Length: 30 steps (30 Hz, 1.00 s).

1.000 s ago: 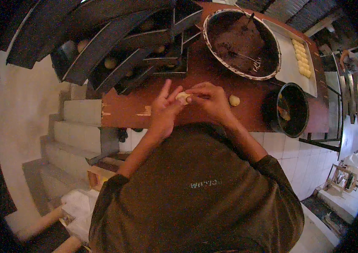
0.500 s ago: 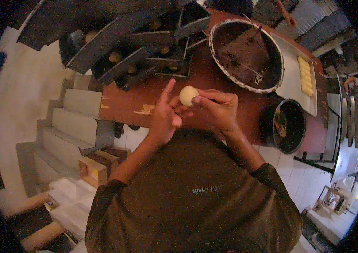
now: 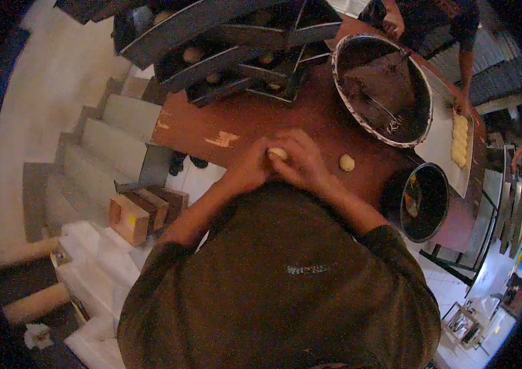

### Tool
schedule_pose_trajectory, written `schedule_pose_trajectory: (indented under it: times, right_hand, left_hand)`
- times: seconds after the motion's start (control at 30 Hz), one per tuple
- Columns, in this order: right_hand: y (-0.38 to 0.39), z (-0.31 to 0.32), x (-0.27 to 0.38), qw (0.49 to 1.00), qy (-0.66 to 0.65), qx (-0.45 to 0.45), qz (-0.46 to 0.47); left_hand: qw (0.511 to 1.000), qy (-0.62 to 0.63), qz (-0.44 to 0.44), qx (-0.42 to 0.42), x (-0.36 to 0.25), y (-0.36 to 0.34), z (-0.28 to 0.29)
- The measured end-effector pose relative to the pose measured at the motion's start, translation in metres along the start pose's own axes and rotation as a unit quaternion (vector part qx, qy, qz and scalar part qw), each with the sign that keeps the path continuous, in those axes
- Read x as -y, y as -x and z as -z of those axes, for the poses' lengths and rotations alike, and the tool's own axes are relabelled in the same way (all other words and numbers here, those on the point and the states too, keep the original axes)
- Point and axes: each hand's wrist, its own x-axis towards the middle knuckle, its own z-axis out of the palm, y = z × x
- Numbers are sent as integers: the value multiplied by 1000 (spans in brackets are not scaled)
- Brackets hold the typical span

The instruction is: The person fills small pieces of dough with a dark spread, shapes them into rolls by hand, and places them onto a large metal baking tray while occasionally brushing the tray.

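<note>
A pale dough ball (image 3: 278, 152) is enclosed between my two hands, low over the near edge of the table, and only part of it shows. My left hand (image 3: 250, 170) cups it from the left with its fingers mostly hidden. Over its right side curl the fingers of my right hand (image 3: 305, 162). A second dough ball (image 3: 347, 162) rests on the reddish-brown table (image 3: 310, 101) to the right of my hands.
A wide basin (image 3: 366, 131) of dark brown filling holds a utensil. Right of it stand a black bucket (image 3: 403, 212) and a pale tray (image 3: 436, 150) with rows of dough pieces (image 3: 459, 141). A co-worker's hand (image 3: 461, 103) reaches there. Dark metal pans (image 3: 211, 46) are stacked far left.
My left hand, open before, has closed with my right around dough. A dough ball now lies on the table at right. A co-worker's arm has come to the tray, and the view has shifted.
</note>
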Motion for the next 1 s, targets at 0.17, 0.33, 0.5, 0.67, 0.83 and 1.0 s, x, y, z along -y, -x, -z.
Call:
schedule_pose_trajectory:
  times: [0.17,0.33,0.5,0.67,0.83,1.0]
  right_hand:
    - [71,-26,-91,955,247,112,-120]
    - [34,-112,-162,939,300,17,-168]
    - [75,-64,-123,967,246,63,-40]
    - [17,-81,-156,956,258,-22,-139]
    - [72,-62,-99,966,244,45,-72]
    - [25,67,-60,838,-191,369,-354]
  left_hand:
    - [1000,-11,-13,-4,105,52,39]
    - [994,99,35,-39,115,19,22]
    - [993,15,-99,-65,122,13,40]
    - [994,10,-69,-86,198,3,8]
    - [953,-287,-91,-27,119,-32,21]
    - [906,-380,-184,27,117,-29,-2]
